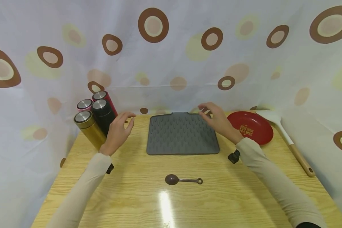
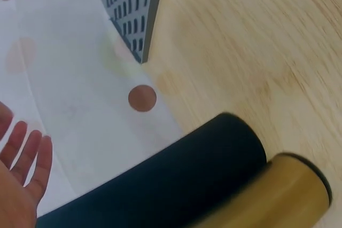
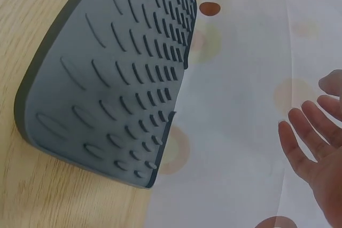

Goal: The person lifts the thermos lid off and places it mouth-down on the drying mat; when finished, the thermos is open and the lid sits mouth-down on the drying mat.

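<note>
- My left hand (image 1: 118,131) hovers beside the flasks, its fingers loosely bent and slightly apart.
- My right hand (image 1: 218,119) hangs by the mat's back right corner, fingers gently curved and parted.
- The mat (image 1: 182,136) lies on the table between my hands: matte grey, rounded front corners, rows of short raised ridges.
- Four smooth cylindrical flasks stand together at the left: gold (image 1: 92,133), black (image 1: 104,118), red (image 1: 110,102) and pink (image 1: 84,104), with brushed-metal discs on their lids.
- A glossy red plate (image 1: 253,122) with gold lettering sits right of the mat, near a white spatula (image 1: 286,135) with a wooden handle.
- A brown spoon (image 1: 172,180), oval-bowled and ring-ended, rests in front on the wood-grained table (image 1: 131,196).
</note>
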Available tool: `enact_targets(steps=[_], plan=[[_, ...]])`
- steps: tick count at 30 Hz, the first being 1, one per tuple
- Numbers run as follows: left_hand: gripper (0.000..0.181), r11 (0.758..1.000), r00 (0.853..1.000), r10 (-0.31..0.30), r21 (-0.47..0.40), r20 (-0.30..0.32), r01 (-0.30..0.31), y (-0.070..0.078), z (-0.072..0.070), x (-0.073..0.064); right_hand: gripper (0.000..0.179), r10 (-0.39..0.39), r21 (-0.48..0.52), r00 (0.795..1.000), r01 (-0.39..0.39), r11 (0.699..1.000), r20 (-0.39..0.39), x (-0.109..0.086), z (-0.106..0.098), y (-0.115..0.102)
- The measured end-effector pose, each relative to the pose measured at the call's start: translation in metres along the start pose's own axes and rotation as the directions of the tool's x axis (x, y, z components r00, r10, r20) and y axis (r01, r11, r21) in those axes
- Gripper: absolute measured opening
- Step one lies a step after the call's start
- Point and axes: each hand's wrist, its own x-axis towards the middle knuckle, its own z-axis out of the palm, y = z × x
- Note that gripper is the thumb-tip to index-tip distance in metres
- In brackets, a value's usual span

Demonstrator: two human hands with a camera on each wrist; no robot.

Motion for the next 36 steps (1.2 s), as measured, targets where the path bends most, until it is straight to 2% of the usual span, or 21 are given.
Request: enact_targets(steps=[10,14,18,24,28,32,35,36], plan=[[0.015,0.998,0.994,0.052,0.030,-0.096,-0.049,-0.001,-0.017,-0.005,0.029,-0.011,0.087,1.000,0.009,0.996,0.021,0.010,0.018,-0.014],[0.018,0.995,0.984,0.088,0.055,-0.156,-0.081,-0.004,-0.019,-0.008,0.030,-0.002,0.107,0.999,-0.003,0.994,0.047,0.013,0.024,-0.021],[0.020,0.988,0.967,0.142,0.091,-0.213,-0.125,-0.004,-0.026,-0.010,0.028,-0.027,0.117,0.999,0.022,0.993,0.038,0.015,0.029,-0.024],[0.018,0.967,0.928,0.235,0.166,-0.290,-0.193,-0.003,-0.044,-0.008,0.026,-0.061,0.125,0.998,0.057,0.991,0.023,0.018,0.038,-0.026],[0.015,0.955,0.896,0.273,0.212,-0.349,-0.208,-0.006,-0.053,-0.006,0.028,-0.096,0.113,0.995,0.093,0.989,0.021,0.019,0.045,-0.029],[0.012,0.955,0.857,0.266,0.239,-0.442,-0.173,-0.012,-0.060,-0.009,0.030,-0.098,0.110,0.994,0.093,0.990,0.042,0.021,0.051,-0.033],[0.013,0.963,0.826,0.237,0.233,-0.511,-0.132,-0.015,-0.065,-0.011,0.033,-0.063,0.124,0.996,0.054,0.991,0.069,0.023,0.054,-0.036],[0.014,0.966,0.821,0.224,0.231,-0.525,-0.116,-0.016,-0.066,-0.011,0.034,-0.052,0.129,0.996,0.041,0.991,0.076,0.023,0.055,-0.036]])
